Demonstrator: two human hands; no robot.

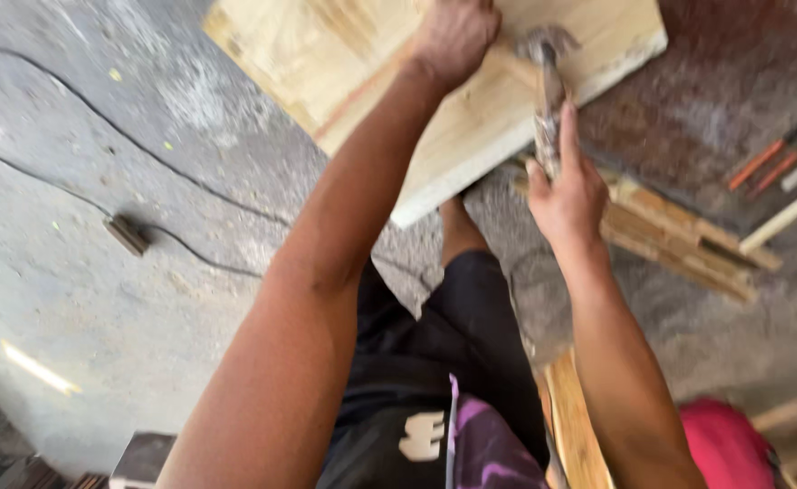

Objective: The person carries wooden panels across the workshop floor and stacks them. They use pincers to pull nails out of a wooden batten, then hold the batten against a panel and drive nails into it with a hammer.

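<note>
Overhead, right hand [568, 195] grips hammer [548, 86] handle, arm extended; left hand [453, 36] fisted, pressing on wooden board [471, 127], arm straight

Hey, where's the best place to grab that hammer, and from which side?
Probably low on the handle of the hammer, where the right hand already wraps it. The metal head points away toward the wooden board, so the handle end nearest the body is free; come from below. The picture is blurred.
</note>
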